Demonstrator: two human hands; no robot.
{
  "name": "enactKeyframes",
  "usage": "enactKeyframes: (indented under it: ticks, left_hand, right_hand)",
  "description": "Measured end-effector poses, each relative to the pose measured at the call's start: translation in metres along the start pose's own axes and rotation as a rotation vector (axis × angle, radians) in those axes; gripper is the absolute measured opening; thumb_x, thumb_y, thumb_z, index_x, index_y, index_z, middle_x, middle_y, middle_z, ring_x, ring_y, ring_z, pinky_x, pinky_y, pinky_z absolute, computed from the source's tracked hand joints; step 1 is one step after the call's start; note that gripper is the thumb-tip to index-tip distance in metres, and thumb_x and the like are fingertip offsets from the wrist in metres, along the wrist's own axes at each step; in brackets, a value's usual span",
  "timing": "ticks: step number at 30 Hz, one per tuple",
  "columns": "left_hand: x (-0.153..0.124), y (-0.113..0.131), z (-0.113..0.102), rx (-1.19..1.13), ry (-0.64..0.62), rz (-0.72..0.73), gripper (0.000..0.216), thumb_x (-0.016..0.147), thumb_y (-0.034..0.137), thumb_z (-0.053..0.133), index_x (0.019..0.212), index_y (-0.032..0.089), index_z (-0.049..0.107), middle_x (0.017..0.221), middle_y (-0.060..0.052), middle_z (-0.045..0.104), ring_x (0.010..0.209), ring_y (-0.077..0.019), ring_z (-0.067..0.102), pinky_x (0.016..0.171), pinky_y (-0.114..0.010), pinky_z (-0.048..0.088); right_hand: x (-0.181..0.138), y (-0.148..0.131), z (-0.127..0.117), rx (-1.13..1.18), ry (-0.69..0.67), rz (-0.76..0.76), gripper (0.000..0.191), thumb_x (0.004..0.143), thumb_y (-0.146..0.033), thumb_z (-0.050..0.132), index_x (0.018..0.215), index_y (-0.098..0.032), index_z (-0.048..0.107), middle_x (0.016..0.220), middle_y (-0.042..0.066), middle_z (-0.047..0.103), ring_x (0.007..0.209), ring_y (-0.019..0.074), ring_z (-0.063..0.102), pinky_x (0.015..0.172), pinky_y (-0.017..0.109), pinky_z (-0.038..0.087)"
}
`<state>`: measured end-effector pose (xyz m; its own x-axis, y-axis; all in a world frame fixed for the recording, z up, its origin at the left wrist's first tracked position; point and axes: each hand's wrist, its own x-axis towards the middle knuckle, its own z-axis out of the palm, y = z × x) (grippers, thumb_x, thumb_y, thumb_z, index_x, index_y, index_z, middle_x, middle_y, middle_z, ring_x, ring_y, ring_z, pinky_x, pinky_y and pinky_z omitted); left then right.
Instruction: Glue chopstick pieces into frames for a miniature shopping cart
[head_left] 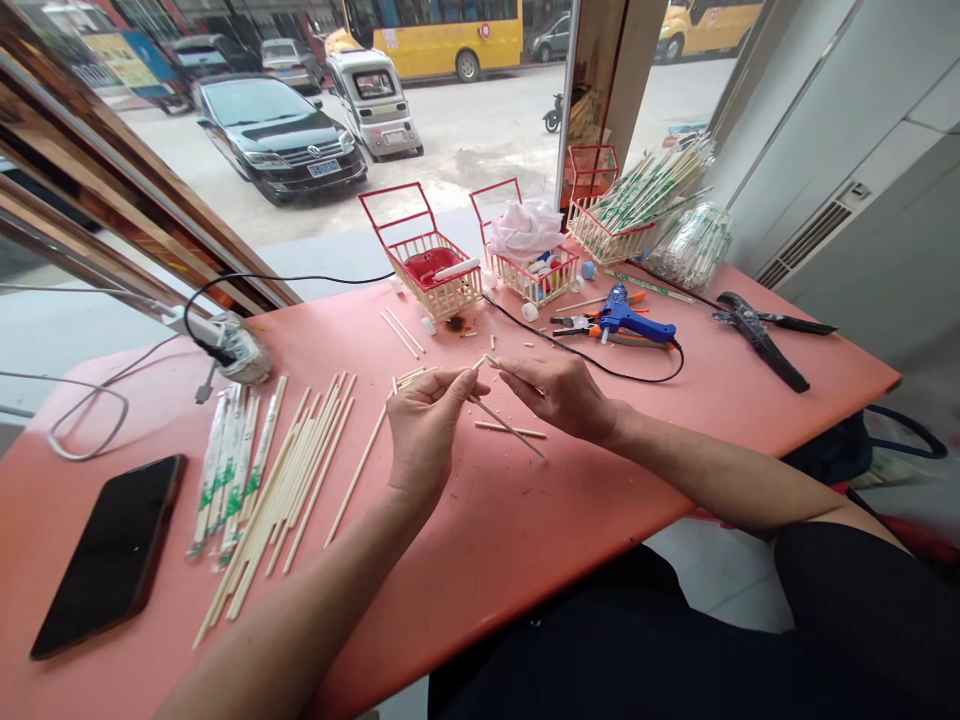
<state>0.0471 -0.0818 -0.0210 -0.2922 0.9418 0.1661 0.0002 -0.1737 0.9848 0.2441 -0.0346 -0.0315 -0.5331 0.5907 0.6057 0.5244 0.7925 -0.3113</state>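
My left hand [426, 425] pinches a thin wooden stick between thumb and forefinger. A short stick end [482, 362] shows between the two hands. My right hand [562, 395] has its fingers together at the other side of this end; whether they grip it is hard to see. From under the left thumb a longer thin stick [510, 428] slants down to the right. Below the hands lie short cut sticks [510, 430] and small scraps. Left of my left hand are several loose wooden sticks [300, 470] and paper-wrapped chopsticks [234, 460].
Behind the hands stand small stick-built carts [442, 290], one holding a red bundle. A blue glue gun [630, 318] rests on pliers [574, 325], its black cable crossing the pink table [480, 560]. A black phone [109, 555], power strip [232, 345] and black-handled tool [765, 340] lie nearer the sides.
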Motion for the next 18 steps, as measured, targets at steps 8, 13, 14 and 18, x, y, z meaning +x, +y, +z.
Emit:
enactKeyframes:
  ticks: [8,13,14,18]
  left_hand:
    - [-0.0008,0.0002,-0.0010,0.024,-0.014,0.011,0.021,0.084,0.042,0.087,0.076,0.023,0.086,0.077,-0.005,0.082,0.076,-0.0202,0.074,0.084,-0.035,0.057]
    - [-0.0001,-0.0012,-0.0016,0.032,-0.021,0.009,0.022,0.085,0.043,0.087,0.077,0.023,0.085,0.078,-0.005,0.082,0.077,-0.0210,0.074,0.085,-0.035,0.058]
    - [0.0000,-0.0015,-0.0016,0.035,-0.022,0.011,0.022,0.085,0.043,0.086,0.078,0.023,0.085,0.079,-0.005,0.083,0.078,-0.0209,0.074,0.085,-0.035,0.057]
    - [-0.0002,-0.0011,-0.0009,0.027,-0.027,0.004,0.023,0.085,0.044,0.087,0.078,0.022,0.085,0.079,-0.006,0.083,0.078,-0.0205,0.074,0.085,-0.035,0.057]
  right_hand:
    - [0.0006,-0.0008,-0.0004,-0.047,0.022,-0.043,0.037,0.120,-0.032,0.049,0.114,-0.017,0.083,0.100,0.010,0.086,0.087,0.0201,0.076,0.079,0.031,0.050]
    - [0.0011,-0.0032,-0.0021,-0.073,-0.001,-0.021,0.039,0.120,-0.034,0.048,0.115,-0.018,0.083,0.099,0.010,0.086,0.086,0.0204,0.075,0.078,0.031,0.049]
    - [0.0011,-0.0038,-0.0027,-0.073,-0.004,-0.011,0.038,0.120,-0.034,0.048,0.115,-0.018,0.083,0.099,0.010,0.086,0.087,0.0204,0.075,0.079,0.031,0.049]
    - [0.0014,-0.0060,-0.0040,-0.037,-0.025,0.049,0.034,0.119,-0.033,0.051,0.113,-0.020,0.082,0.098,0.010,0.084,0.092,0.0208,0.075,0.085,0.030,0.051]
